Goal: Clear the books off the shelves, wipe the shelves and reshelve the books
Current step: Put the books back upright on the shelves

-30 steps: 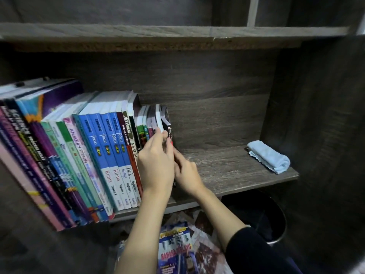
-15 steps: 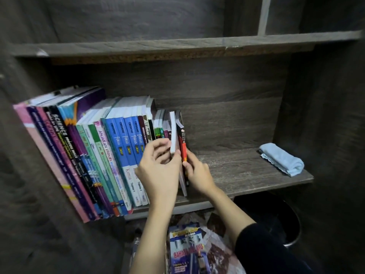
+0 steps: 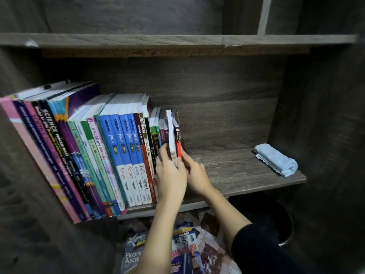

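Observation:
A row of books (image 3: 118, 155) leans left on the wooden shelf (image 3: 237, 171), filling its left half. At the row's right end stand small paperbacks, among them a white-spined book (image 3: 171, 135) and a red and black book (image 3: 178, 141). The white-spined book sticks out in front of its neighbours. My left hand (image 3: 169, 175) grips its lower end, fingers on the small spines to its left. My right hand (image 3: 195, 173) rests with its fingers against the right cover of the red and black book. A folded light blue cloth (image 3: 276, 161) lies at the shelf's right end.
An upper shelf board (image 3: 177, 41) runs across overhead. The cabinet side wall (image 3: 325, 135) closes the right. Below the shelf, more books (image 3: 183, 250) lie on the floor, and a dark round bin (image 3: 276, 224) stands at the lower right.
The white-spined book has slid forward out of the row between my hands. Both hands stay at the row's right end. The view has shifted slightly.

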The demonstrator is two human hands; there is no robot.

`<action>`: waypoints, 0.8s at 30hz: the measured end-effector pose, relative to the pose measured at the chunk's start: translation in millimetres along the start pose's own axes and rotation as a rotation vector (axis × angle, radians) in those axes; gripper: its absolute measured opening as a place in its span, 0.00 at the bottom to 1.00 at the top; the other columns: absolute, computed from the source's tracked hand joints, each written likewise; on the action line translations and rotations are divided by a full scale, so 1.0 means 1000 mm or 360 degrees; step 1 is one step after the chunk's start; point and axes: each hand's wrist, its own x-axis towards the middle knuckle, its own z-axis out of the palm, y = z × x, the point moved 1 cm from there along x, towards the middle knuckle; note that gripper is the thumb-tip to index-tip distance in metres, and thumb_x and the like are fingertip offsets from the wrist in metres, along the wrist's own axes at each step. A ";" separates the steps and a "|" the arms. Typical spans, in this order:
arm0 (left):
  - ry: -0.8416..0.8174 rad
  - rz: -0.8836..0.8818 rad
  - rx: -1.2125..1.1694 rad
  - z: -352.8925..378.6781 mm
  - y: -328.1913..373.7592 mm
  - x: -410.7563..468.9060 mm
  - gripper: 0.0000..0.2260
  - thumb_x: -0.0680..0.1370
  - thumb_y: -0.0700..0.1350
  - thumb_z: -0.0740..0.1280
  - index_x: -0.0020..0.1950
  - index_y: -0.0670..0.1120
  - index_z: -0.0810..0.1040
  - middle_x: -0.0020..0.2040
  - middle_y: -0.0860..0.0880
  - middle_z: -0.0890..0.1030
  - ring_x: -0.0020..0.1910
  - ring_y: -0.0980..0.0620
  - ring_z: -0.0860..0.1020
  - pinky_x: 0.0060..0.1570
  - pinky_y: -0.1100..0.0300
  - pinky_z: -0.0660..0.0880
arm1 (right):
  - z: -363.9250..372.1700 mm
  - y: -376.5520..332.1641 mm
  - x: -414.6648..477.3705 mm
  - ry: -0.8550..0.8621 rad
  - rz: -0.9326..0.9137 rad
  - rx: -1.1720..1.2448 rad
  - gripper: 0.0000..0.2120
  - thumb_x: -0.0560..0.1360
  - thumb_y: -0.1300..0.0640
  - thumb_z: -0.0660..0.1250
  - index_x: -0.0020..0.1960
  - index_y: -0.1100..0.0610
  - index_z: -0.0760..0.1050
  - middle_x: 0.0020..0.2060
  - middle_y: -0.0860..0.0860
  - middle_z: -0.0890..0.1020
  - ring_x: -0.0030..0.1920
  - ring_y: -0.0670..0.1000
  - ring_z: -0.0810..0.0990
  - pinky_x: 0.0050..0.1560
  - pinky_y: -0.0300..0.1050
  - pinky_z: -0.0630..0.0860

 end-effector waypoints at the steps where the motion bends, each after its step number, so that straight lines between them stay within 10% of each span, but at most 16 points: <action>1: -0.0037 0.0012 0.0019 -0.002 -0.001 0.001 0.23 0.80 0.43 0.60 0.75 0.47 0.58 0.65 0.43 0.71 0.62 0.45 0.72 0.54 0.58 0.69 | 0.000 0.001 0.000 0.0001 0.0008 0.0004 0.30 0.79 0.63 0.60 0.76 0.43 0.58 0.53 0.62 0.82 0.52 0.62 0.80 0.62 0.46 0.72; 9: -0.0406 0.0012 0.0044 -0.042 -0.002 0.001 0.22 0.77 0.42 0.65 0.70 0.50 0.64 0.56 0.54 0.73 0.53 0.56 0.71 0.47 0.66 0.70 | -0.004 -0.002 -0.003 -0.0003 0.0090 0.0038 0.29 0.78 0.64 0.62 0.75 0.46 0.60 0.57 0.62 0.80 0.58 0.62 0.78 0.62 0.44 0.70; 16: -0.0164 -0.0183 -0.0027 -0.029 0.012 -0.022 0.25 0.77 0.50 0.67 0.73 0.52 0.64 0.45 0.53 0.71 0.41 0.58 0.69 0.46 0.62 0.68 | -0.005 -0.005 -0.006 -0.0011 0.0086 0.0039 0.28 0.80 0.63 0.59 0.75 0.44 0.59 0.64 0.54 0.77 0.54 0.55 0.80 0.49 0.28 0.66; 24: -0.0270 -0.0124 0.0098 -0.052 0.019 -0.009 0.18 0.78 0.41 0.65 0.68 0.42 0.71 0.60 0.45 0.78 0.48 0.55 0.72 0.43 0.66 0.70 | -0.004 -0.008 -0.006 -0.0011 0.0156 0.0164 0.26 0.79 0.64 0.61 0.74 0.46 0.63 0.67 0.51 0.75 0.65 0.54 0.73 0.60 0.31 0.63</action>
